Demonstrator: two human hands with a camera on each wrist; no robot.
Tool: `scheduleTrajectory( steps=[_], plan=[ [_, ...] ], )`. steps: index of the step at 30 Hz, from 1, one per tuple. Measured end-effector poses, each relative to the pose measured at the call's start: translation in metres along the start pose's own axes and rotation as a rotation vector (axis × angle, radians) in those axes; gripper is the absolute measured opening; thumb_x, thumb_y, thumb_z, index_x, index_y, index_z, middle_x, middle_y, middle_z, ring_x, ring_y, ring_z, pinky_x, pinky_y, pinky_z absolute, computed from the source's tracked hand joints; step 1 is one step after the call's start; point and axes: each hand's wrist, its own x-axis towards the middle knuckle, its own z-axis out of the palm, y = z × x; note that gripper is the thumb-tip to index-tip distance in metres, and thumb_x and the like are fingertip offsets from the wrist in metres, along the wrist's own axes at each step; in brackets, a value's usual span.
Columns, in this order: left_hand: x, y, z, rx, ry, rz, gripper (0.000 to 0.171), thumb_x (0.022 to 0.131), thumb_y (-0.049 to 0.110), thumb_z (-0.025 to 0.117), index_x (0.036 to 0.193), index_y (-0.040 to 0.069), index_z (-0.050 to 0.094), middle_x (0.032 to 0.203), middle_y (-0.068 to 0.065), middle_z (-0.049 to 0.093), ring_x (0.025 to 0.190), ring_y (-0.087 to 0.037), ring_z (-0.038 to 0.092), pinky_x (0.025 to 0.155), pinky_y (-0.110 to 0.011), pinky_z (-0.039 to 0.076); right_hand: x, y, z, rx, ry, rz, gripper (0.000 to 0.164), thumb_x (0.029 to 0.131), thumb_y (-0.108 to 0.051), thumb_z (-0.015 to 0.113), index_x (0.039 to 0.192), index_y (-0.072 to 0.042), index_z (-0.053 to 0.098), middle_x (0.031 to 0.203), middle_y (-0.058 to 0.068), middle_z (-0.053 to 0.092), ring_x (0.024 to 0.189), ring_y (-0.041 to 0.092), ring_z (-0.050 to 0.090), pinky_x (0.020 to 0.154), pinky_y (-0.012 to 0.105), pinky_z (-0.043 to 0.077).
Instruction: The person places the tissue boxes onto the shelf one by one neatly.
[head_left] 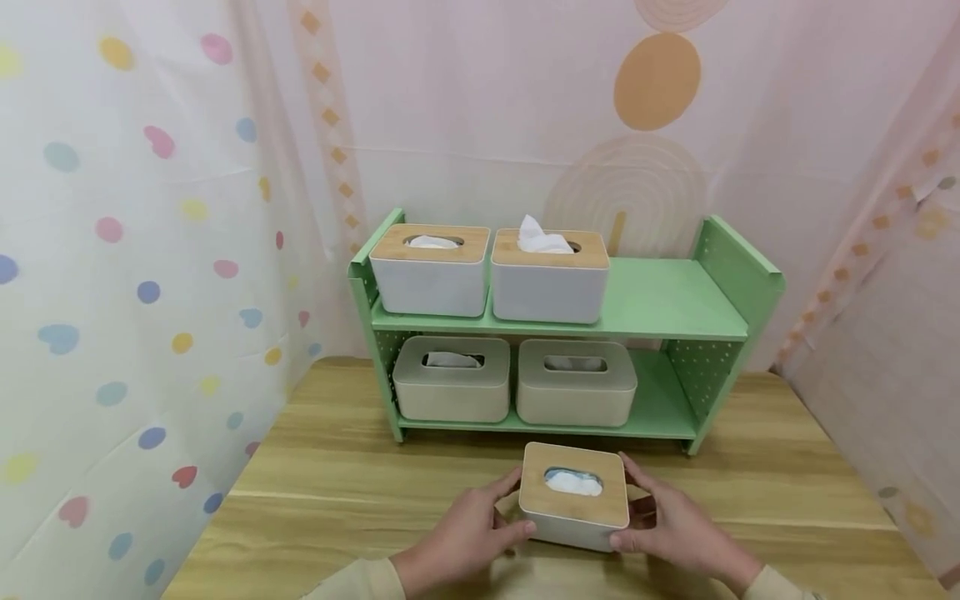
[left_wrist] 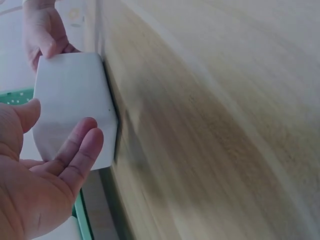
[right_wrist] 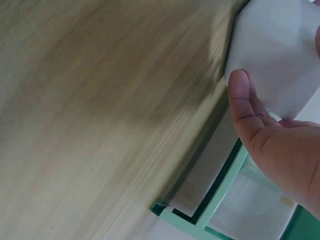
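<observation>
A tissue box [head_left: 558, 505] with a light wooden lid and pale walls is low at the table's front, with white tissue in its oval slot. From the left, my left hand [head_left: 468, 533] holds it, thumb by the near corner and index finger along the side; the lower fingers stick out loosely in the left wrist view. My right hand [head_left: 678, 529] grips the opposite side, its thumb on the near right corner and its index finger toward the far corner. Whether the base touches the table cannot be told.
Behind stands a green two-tier shelf [head_left: 675, 293]. Two wood-lidded tissue boxes, a left one [head_left: 431, 287] and a right one [head_left: 547, 293], are on its upper tier. Below are two beige tissue boxes [head_left: 450, 400]. Patterned curtains [head_left: 480, 100] surround the wooden table [head_left: 315, 467].
</observation>
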Motion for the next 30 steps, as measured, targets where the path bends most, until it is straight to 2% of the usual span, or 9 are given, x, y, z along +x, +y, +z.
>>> scheduleTrajectory(
  steps=[3, 5, 8, 15, 18, 23, 27, 30],
  plan=[
    [0.002, -0.003, -0.001, -0.024, 0.031, 0.01, 0.077, 0.101, 0.028, 0.076, 0.164, 0.003, 0.039, 0.149, -0.022, 0.064, 0.064, -0.02, 0.075, 0.048, -0.022, 0.049, 0.002, 0.002, -0.001, 0.048, -0.008, -0.012, 0.115, 0.086, -0.028, 0.092, 0.169, 0.004, 0.018, 0.153, 0.043, 0.048, 0.114, 0.038, 0.075, 0.09, 0.034, 0.064],
    [0.003, -0.005, -0.001, -0.036, 0.046, 0.014, 0.076, 0.101, 0.029, 0.077, 0.163, 0.004, 0.042, 0.159, -0.023, 0.055, 0.065, -0.022, 0.076, 0.049, -0.022, 0.051, 0.003, 0.003, -0.001, 0.082, -0.013, -0.017, 0.115, 0.086, -0.025, 0.092, 0.169, 0.005, 0.017, 0.154, 0.044, 0.046, 0.117, 0.041, 0.074, 0.092, 0.038, 0.064],
    [0.004, -0.007, 0.0, -0.041, 0.068, 0.013, 0.075, 0.099, 0.029, 0.079, 0.162, 0.006, 0.046, 0.158, -0.021, 0.056, 0.063, -0.025, 0.075, 0.047, -0.022, 0.05, 0.003, 0.004, 0.0, 0.136, -0.018, -0.016, 0.117, 0.085, -0.022, 0.092, 0.168, 0.006, 0.016, 0.155, 0.045, 0.044, 0.119, 0.045, 0.073, 0.093, 0.039, 0.064],
    [0.007, -0.006, 0.002, -0.071, 0.116, 0.011, 0.071, 0.094, 0.025, 0.084, 0.157, 0.011, 0.055, 0.152, -0.019, 0.062, 0.063, -0.028, 0.075, 0.046, -0.024, 0.05, 0.003, 0.004, -0.001, 0.293, -0.041, 0.032, 0.121, 0.084, -0.019, 0.093, 0.168, 0.007, 0.011, 0.151, 0.049, 0.044, 0.124, 0.048, 0.07, 0.092, 0.03, 0.063],
    [0.009, -0.005, 0.003, -0.076, 0.123, 0.01, 0.07, 0.093, 0.023, 0.085, 0.155, 0.01, 0.056, 0.148, -0.021, 0.065, 0.064, -0.027, 0.075, 0.048, -0.024, 0.05, 0.003, 0.003, -0.001, 0.337, -0.042, 0.057, 0.124, 0.083, -0.02, 0.094, 0.169, 0.006, 0.009, 0.156, 0.049, 0.037, 0.127, 0.048, 0.068, 0.093, 0.032, 0.063],
    [0.01, -0.005, 0.004, -0.076, 0.126, -0.009, 0.07, 0.093, 0.022, 0.086, 0.155, 0.009, 0.057, 0.143, -0.021, 0.069, 0.066, -0.026, 0.074, 0.05, -0.022, 0.05, 0.001, 0.002, -0.002, 0.372, -0.034, 0.091, 0.124, 0.083, -0.02, 0.095, 0.17, 0.002, 0.009, 0.158, 0.048, 0.034, 0.124, 0.042, 0.071, 0.091, 0.033, 0.064],
    [0.011, -0.003, 0.006, -0.087, 0.139, 0.008, 0.069, 0.093, 0.022, 0.086, 0.154, 0.007, 0.058, 0.14, -0.02, 0.07, 0.065, -0.02, 0.073, 0.051, -0.022, 0.05, -0.002, 0.0, -0.003, 0.363, -0.013, 0.102, 0.124, 0.082, -0.019, 0.095, 0.17, 0.0, 0.01, 0.153, 0.049, 0.043, 0.118, 0.038, 0.075, 0.088, 0.033, 0.065],
    [0.012, 0.002, 0.007, -0.094, 0.158, 0.031, 0.07, 0.092, 0.024, 0.087, 0.154, 0.008, 0.058, 0.139, -0.018, 0.07, 0.064, -0.016, 0.071, 0.051, -0.022, 0.051, -0.006, -0.005, -0.007, 0.347, 0.016, 0.1, 0.122, 0.082, -0.016, 0.095, 0.171, 0.0, 0.012, 0.151, 0.049, 0.044, 0.116, 0.039, 0.075, 0.086, 0.033, 0.066]
  ],
)
